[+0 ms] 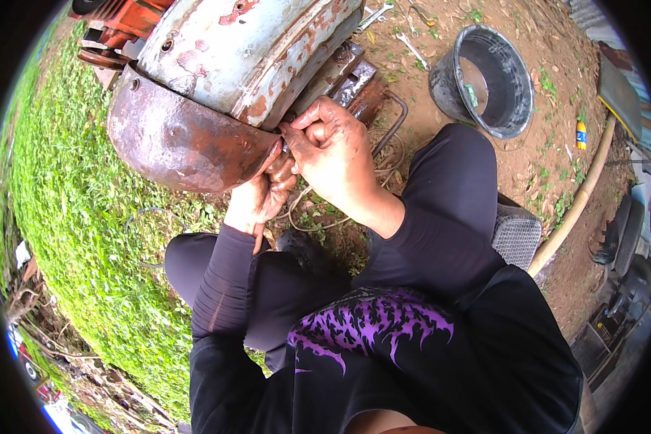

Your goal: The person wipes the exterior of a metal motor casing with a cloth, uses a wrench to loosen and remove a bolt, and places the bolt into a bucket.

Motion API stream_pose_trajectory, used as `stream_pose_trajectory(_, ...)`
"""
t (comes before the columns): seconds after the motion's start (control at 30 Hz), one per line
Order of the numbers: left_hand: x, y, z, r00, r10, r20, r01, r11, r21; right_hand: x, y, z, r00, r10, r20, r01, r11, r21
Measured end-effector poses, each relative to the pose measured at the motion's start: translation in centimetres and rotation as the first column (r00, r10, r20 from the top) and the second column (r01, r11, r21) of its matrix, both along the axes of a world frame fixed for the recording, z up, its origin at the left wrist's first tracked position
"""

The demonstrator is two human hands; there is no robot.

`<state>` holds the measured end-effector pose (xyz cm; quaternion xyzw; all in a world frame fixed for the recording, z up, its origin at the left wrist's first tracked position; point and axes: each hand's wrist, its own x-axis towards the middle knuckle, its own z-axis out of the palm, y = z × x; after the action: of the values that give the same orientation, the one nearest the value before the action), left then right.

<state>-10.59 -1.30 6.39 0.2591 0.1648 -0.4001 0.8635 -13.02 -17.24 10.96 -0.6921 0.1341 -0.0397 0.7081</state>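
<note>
A large cylindrical machine housing [224, 54] with flaking pale grey paint lies at upper left. Its rounded, rusty brown end cover [188, 145] faces me. At the cover's right edge, by the seam, both hands meet. My right hand [333, 148] is closed in a pinch, thumb against forefinger, at the corner of the cover. My left hand [264, 194] sits just below, fingers curled and thumb up along the cover's rim. Dark grime coats the fingers of both. Whatever small part lies between the fingertips is hidden.
A black bucket [482, 82] stands on the dirt at upper right. Wrenches [411, 50] lie left of it. A bent metal rod [392, 126] sticks out beside the housing. Further right are a small yellow-and-blue bottle [581, 135] and a long wooden handle [575, 202]. Grass [72, 195] spreads leftward.
</note>
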Motion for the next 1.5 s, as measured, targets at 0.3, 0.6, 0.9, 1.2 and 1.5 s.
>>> stream_pose_trajectory(0.3,0.0,0.2,-0.6,0.999,0.02,-0.046,-0.025,0.995,-0.092,1.0,-2.3,-0.5,0.983,0.182,-0.018,-0.18,0.981,0.07)
stream_pose_trajectory(0.6,0.1,-0.1,0.0,0.995,0.052,-0.085,-0.049,0.998,0.047,0.6,0.5,-0.1,0.997,-0.039,0.065,0.052,0.974,-0.219)
stream_pose_trajectory(0.9,0.1,0.0,-0.1,0.999,0.005,-0.032,-0.007,0.999,-0.049,1.7,-4.0,1.7,0.934,0.32,-0.161,-0.321,0.947,0.019)
stream_pose_trajectory(1.2,0.2,0.5,-0.6,1.0,-0.016,0.012,0.016,1.0,0.011,0.6,-0.1,-0.2,0.995,0.032,0.095,-0.012,0.979,-0.203)
stream_pose_trajectory(1.5,0.2,0.7,-0.5,1.0,0.01,-0.013,-0.011,1.0,-0.026,1.2,-1.7,1.9,0.979,0.173,-0.105,-0.157,0.977,0.144)
